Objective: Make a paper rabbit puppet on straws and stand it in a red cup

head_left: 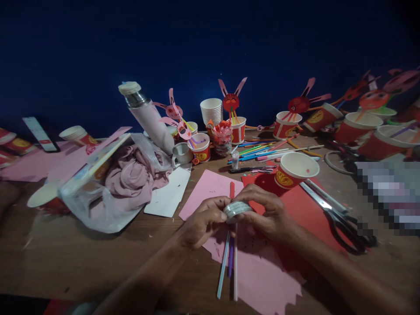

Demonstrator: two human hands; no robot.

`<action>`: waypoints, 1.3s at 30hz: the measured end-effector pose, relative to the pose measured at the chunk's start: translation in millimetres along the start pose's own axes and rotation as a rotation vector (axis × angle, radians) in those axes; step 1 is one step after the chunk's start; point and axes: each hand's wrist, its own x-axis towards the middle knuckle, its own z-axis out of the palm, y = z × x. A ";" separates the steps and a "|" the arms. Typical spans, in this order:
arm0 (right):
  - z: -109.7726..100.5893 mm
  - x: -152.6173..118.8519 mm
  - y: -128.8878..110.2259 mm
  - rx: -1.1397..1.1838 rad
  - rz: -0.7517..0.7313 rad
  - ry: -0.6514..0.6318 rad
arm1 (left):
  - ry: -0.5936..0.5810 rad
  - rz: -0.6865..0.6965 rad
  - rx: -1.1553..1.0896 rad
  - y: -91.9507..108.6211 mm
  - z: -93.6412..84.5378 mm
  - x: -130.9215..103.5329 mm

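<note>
Near the middle of the view, my left hand (205,221) and my right hand (267,210) hold a small roll of clear tape (236,210) between their fingertips. Below the roll, over pink paper (259,275), lie a purple stick (231,258) and striped white sticks (223,267). A red strip (232,189) shows just above the roll. Whether the fingers also touch the sticks is hidden. Red paper (295,210) lies under my right hand, with a white-rimmed paper cup (297,168) behind it.
Large scissors (334,214) lie at the right. Coloured sticks (259,152) and a black pen (252,169) are farther back. Paper cups with rabbit figures (231,103) line the back. To the left are a thermos (151,120), a metal cup (182,154) and a plastic bag with pink cloth (131,173).
</note>
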 end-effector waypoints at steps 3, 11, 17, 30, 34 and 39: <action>-1.4 -0.3 2.9 -0.081 -0.099 -0.044 | 0.076 -0.033 0.113 -0.3 0.5 -0.6; 1.0 -0.5 0.0 -0.159 -0.129 -0.114 | 0.047 -0.055 0.143 -3.4 -0.5 1.4; -1.2 1.1 -0.1 0.029 0.008 -0.050 | -0.014 -0.031 0.031 -1.7 -1.9 0.4; -1.4 0.1 3.5 -0.156 -0.129 -0.135 | 0.086 -0.110 0.222 -3.2 -2.0 1.6; -0.3 0.9 2.3 -0.066 -0.055 -0.099 | 0.028 -0.042 0.055 -3.9 -2.8 2.0; -3.5 1.7 -0.7 -0.037 -0.004 -0.073 | -0.071 -0.048 -0.009 -3.5 -5.7 1.1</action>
